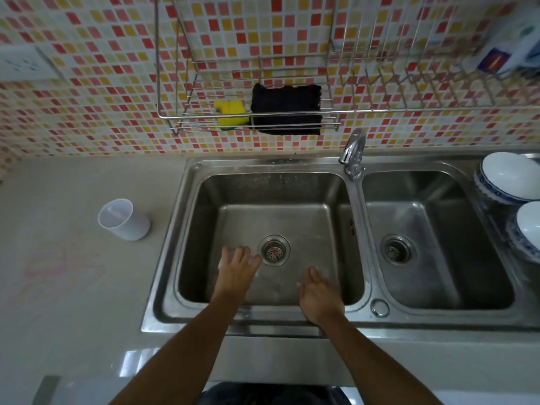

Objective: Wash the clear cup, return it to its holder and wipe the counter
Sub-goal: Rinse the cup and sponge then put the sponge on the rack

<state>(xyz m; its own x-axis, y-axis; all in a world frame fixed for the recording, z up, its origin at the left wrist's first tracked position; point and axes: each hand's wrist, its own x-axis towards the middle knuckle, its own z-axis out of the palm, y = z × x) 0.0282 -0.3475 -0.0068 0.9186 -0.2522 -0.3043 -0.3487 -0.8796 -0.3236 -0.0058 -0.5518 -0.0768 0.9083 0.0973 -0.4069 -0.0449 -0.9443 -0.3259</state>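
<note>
My left hand (238, 268) reaches down into the left sink basin (204, 194), next to the drain (274, 249). Its fingers curl over the top of a clear cup (221, 263), of which only faint pale glints show at the hand's edges. My right hand (317, 293) hovers over the basin's front right part, fingers loosely extended, holding nothing. A translucent white cup (124, 219) stands upright on the grey counter (73, 287), left of the sink. The tap (353, 152) sits between the two basins, with no water visibly running.
A wire wall rack (181, 83) above the sink holds a yellow sponge (230, 114) and a black cloth (287, 111). The right basin (438, 258) has its own drain. Blue-rimmed white bowls (508, 179) are stacked at the far right. A wall socket (23, 64) is at upper left.
</note>
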